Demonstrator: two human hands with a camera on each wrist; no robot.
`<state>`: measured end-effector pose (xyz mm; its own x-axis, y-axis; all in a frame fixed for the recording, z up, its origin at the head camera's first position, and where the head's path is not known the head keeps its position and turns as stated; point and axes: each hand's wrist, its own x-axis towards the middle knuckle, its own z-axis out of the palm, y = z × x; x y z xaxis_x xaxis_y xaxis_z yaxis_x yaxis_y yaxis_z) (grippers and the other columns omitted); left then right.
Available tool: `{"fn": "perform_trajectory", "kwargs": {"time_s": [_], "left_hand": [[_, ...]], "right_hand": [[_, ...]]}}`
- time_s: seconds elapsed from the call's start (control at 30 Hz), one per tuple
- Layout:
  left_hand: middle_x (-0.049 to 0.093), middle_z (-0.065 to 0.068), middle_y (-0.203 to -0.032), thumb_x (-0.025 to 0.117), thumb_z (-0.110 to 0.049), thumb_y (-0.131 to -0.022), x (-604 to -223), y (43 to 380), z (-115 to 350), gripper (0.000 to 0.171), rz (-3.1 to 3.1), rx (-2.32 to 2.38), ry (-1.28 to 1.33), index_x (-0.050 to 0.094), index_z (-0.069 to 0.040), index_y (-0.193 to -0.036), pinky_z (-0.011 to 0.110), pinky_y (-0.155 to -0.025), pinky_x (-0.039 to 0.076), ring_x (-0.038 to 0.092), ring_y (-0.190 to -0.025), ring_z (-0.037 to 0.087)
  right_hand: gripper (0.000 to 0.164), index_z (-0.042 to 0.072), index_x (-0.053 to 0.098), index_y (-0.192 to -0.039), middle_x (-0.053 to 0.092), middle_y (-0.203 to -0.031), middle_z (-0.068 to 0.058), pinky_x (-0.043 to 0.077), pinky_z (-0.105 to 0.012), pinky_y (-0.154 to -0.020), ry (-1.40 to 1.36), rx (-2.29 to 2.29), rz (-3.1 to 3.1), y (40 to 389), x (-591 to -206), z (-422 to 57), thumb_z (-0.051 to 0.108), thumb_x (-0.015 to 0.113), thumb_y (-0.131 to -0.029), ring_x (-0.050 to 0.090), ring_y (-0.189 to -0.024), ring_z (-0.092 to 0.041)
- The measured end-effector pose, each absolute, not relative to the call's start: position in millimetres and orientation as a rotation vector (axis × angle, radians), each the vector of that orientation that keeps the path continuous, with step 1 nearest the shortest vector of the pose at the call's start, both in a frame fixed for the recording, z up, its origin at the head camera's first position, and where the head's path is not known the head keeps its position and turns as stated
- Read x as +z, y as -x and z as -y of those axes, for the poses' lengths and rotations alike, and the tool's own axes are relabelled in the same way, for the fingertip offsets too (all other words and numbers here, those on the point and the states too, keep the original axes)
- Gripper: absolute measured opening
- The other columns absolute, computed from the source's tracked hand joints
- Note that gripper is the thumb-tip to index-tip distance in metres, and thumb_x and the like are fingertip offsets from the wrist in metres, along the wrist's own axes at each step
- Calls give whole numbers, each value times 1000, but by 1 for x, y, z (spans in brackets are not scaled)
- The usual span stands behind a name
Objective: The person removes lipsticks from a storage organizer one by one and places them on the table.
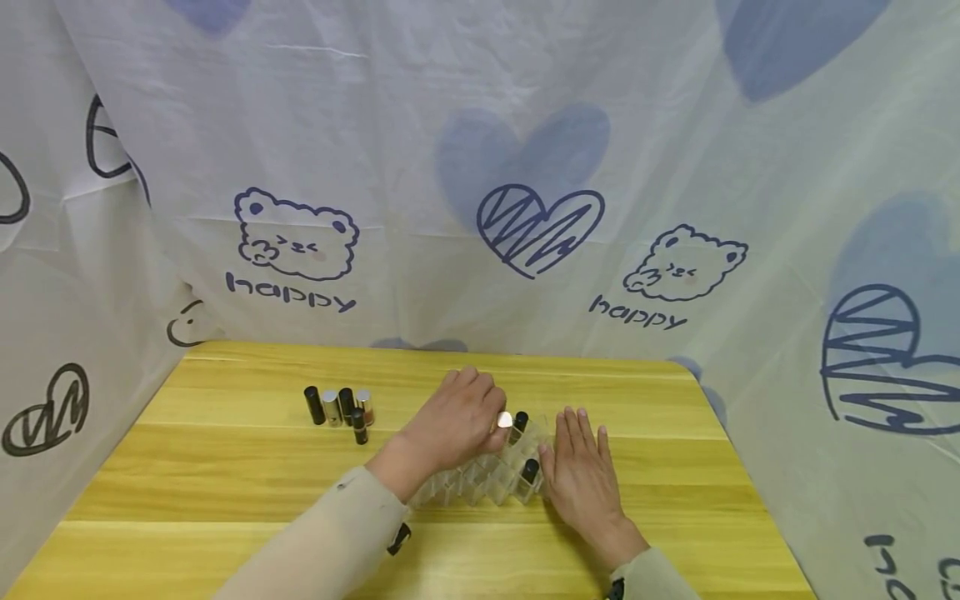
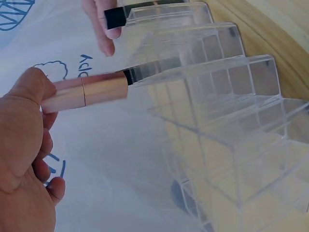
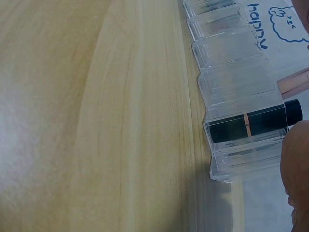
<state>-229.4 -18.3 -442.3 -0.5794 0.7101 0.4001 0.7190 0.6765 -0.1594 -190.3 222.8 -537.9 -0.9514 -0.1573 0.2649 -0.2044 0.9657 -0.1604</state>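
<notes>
One pink-gold tube is pinched at one end between the thumb and fingers of the left hand. Its free end points toward the compartments of the clear holder, at the level of their mouths; whether any part is inside cannot be told. In my judgement, the end grip keeps the fingers clear of the dividers.

The right hand pinches nothing. Its fingers are straight and lie close together, with the thumb apart, along the right side of the clear holder. The thumb is at the edge; firm contact cannot be confirmed. The placing suggests a steadying guard against the light plastic sliding.

Inside the clear holder, toward its right end, stand a rear black-capped tube and a front black-capped tube, in separate compartments, caps projecting, presumably so each can be lifted out.

Well apart to the left, five tubes stand grouped on the wooden table: a tall black tube, a silver tube, another black tube, a silver-topped pinkish tube and, nearest the person, a small black tube. The grouping appears to keep them within left-hand reach. A printed curtain hangs behind.
</notes>
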Motion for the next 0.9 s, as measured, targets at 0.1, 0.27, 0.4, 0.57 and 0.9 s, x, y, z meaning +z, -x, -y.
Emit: {"fn": "perform_trajectory", "kwargs": {"time_s": [0.1,0.27,0.4,0.57,0.9], "left_hand": [[53,-1,-89,63,-37,-101,-438,227,24,23,2440,18,1079,63,-14,-98,31,-73,32,36,-81,18],[48,-1,-85,64,-38,-100,-435,224,36,25,2465,54,1044,60,-14,-94,31,-72,29,32,-80,19],[44,-1,-85,64,-38,-101,-434,224,45,27,2501,55,1027,58,-13,-93,32,-73,30,32,-81,19],[43,-1,-83,66,-35,-99,-435,223,56,25,2487,66,1010,59,-12,-92,31,-71,30,33,-79,19],[43,-1,-83,70,-33,-96,-438,221,84,25,2495,44,971,58,-12,-91,32,-71,28,33,-79,20]], "right_hand": [[65,-7,37,-158,35,-167,-25,19,-64,-126,-268,276,2864,190,-538,-223,38,46,-113,25,-159,-41],[64,-7,38,-158,36,-167,-24,20,-64,-126,-273,281,2855,190,-539,-223,37,47,-112,26,-159,-41],[64,-7,37,-159,35,-167,-24,20,-64,-126,-278,292,2850,190,-538,-223,37,46,-113,26,-159,-41],[64,-7,37,-159,35,-167,-24,19,-64,-126,-280,297,2854,189,-539,-223,38,45,-113,25,-159,-41],[64,-7,37,-159,36,-167,-24,19,-64,-126,-274,302,2849,190,-538,-223,38,44,-113,26,-159,-41]]}}
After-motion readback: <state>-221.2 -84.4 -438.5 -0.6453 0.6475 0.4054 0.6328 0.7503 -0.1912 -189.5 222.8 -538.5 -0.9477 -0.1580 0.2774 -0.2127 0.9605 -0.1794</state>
